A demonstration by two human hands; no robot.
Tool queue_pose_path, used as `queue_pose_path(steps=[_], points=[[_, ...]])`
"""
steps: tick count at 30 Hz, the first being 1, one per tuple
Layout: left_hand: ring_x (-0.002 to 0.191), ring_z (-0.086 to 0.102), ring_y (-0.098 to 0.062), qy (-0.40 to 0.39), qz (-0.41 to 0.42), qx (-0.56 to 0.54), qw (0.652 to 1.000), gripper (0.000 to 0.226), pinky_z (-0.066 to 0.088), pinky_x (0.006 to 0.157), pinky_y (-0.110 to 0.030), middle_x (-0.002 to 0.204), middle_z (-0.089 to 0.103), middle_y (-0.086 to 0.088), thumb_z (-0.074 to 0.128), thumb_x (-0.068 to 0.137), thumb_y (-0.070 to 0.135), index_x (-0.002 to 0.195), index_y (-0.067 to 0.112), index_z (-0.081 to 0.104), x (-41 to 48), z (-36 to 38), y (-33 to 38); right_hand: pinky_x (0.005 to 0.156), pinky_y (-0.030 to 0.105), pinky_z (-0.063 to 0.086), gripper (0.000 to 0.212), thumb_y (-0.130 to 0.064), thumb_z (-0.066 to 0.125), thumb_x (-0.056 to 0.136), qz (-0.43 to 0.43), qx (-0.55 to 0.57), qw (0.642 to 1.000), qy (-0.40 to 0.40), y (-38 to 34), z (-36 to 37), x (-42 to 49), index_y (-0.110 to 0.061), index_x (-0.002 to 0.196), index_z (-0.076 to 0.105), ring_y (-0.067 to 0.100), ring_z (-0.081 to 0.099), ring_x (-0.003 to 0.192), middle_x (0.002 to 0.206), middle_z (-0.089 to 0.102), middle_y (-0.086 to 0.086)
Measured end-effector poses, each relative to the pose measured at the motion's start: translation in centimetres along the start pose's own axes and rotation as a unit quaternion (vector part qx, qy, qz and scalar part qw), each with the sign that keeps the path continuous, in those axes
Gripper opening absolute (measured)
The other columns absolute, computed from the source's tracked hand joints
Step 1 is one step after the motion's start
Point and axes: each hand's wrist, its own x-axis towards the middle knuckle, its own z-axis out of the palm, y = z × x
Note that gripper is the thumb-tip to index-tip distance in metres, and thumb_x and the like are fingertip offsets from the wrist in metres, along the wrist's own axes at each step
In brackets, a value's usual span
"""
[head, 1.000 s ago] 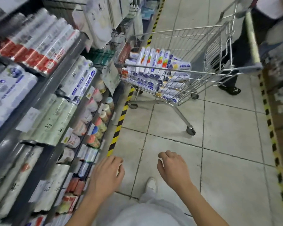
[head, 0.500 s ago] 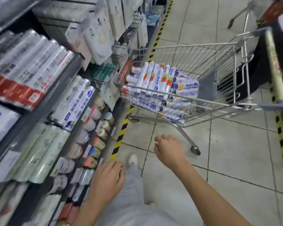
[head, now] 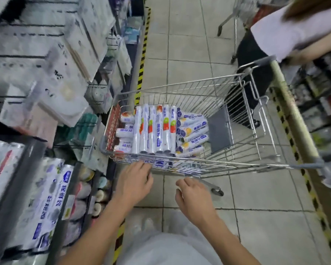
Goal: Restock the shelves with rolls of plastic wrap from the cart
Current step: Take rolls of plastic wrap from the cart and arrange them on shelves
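Note:
A wire shopping cart stands in the aisle just ahead of me. Several white rolls of plastic wrap with blue and orange labels lie packed in its left part. My left hand reaches toward the cart's near rim, fingers relaxed and holding nothing, its fingertips at the wire edge. My right hand hovers a little below the rim, fingers loosely bent, also empty. The shelves on my left hold more wrapped rolls, blurred by motion.
Another person in a white top stands at the far right behind the cart's handle. A second cart shows at the top. Yellow-black floor tape runs along the shelf base. Hanging packets jut from the upper left shelf.
I have stepped closer to the cart, which now fills the centre of view. Both hands have risen from low by my legs toward the cart's near rim.

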Motion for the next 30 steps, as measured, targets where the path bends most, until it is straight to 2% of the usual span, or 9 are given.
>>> queue_pose_path(steps=[3,7,11,13,15,17,20,26,30], points=[[0.075,0.062,-0.02,-0.018,0.015,0.006,1.0,0.037,0.052,0.063,-0.035,0.086,0.065,0.001,0.04,0.089,0.034,0.096,0.016,0.071,5.8,-0.1,-0.7,0.061,0.036,0.05,0.01,-0.021,0.07,0.077,0.01,0.004,1.0,0.01,1.3,-0.5,2.8,-0.021,0.086,0.065,0.023,0.061,0.071,0.078,0.061,-0.003],[0.076,0.063,-0.024,-0.014,-0.007,-0.003,1.0,0.016,0.052,0.064,-0.037,0.087,0.066,-0.004,0.063,0.089,0.02,0.098,0.011,0.072,11.8,0.2,-1.4,0.061,0.037,0.051,0.005,-0.024,0.063,0.078,0.013,-0.001,1.0,0.017,3.8,-0.4,7.5,-0.022,0.082,0.061,0.024,0.059,0.069,0.077,0.059,-0.002],[0.073,0.064,-0.022,-0.027,-0.033,-0.003,0.999,0.015,0.051,0.063,-0.036,0.087,0.068,-0.002,0.069,0.085,0.016,0.099,0.012,0.073,15.7,0.8,-1.7,0.058,0.036,0.052,0.005,-0.023,0.068,0.077,0.004,-0.006,1.0,-0.028,6.6,-0.6,13.6,-0.021,0.081,0.065,0.023,0.061,0.065,0.075,0.062,-0.002],[0.069,0.064,-0.022,-0.049,-0.059,0.005,0.997,0.014,0.05,0.06,-0.035,0.084,0.067,-0.001,0.073,0.082,0.017,0.096,0.014,0.073,16.9,1.5,-1.8,0.057,0.037,0.052,0.007,-0.022,0.069,0.077,-0.002,-0.002,0.999,-0.053,7.8,-1.0,16.9,-0.02,0.084,0.068,0.024,0.062,0.065,0.076,0.063,-0.001],[0.068,0.063,-0.022,-0.067,-0.082,0.009,0.994,0.015,0.051,0.059,-0.034,0.083,0.066,0.0,0.065,0.084,0.022,0.095,0.016,0.073,17.5,2.4,-2.1,0.057,0.037,0.051,0.009,-0.022,0.066,0.082,-0.018,-0.006,0.997,-0.075,8.8,-1.3,20.5,-0.017,0.088,0.068,0.025,0.061,0.067,0.08,0.064,0.002],[0.067,0.062,-0.024,-0.09,-0.101,0.006,0.991,0.024,0.052,0.058,-0.036,0.081,0.065,0.0,0.053,0.084,0.029,0.093,0.017,0.072,17.7,3.5,-2.5,0.057,0.036,0.046,0.01,-0.021,0.063,0.085,-0.032,-0.002,0.995,-0.094,9.6,-1.0,23.9,-0.013,0.09,0.067,0.029,0.061,0.068,0.081,0.064,0.006],[0.069,0.061,-0.024,-0.125,-0.136,-0.001,0.983,0.019,0.049,0.06,-0.038,0.079,0.061,0.001,0.054,0.084,0.029,0.091,0.019,0.068,17.5,4.4,-2.7,0.058,0.034,0.036,0.012,-0.019,0.059,0.087,-0.052,-0.015,0.992,-0.118,10.2,-0.1,27.9,-0.011,0.092,0.066,0.032,0.062,0.072,0.082,0.064,0.009],[0.073,0.064,-0.026,-0.137,-0.206,-0.028,0.968,0.013,0.051,0.061,-0.038,0.083,0.064,-0.002,0.069,0.084,0.019,0.096,0.014,0.071,18.0,5.7,-5.9,0.069,0.035,0.041,0.024,-0.02,0.048,0.096,-0.061,-0.024,0.983,-0.172,9.3,2.3,32.1,-0.011,0.111,0.065,0.03,0.062,0.09,0.101,0.067,0.009],[0.075,0.065,-0.028,-0.146,-0.231,-0.03,0.961,0.015,0.05,0.064,-0.037,0.088,0.067,-0.005,0.068,0.086,0.018,0.099,0.012,0.071,18.8,5.8,-8.9,0.076,0.039,0.049,0.023,-0.019,0.049,0.095,-0.064,-0.021,0.973,-0.22,7.5,4.0,33.5,-0.01,0.111,0.062,0.035,0.063,0.095,0.102,0.065,0.011]])
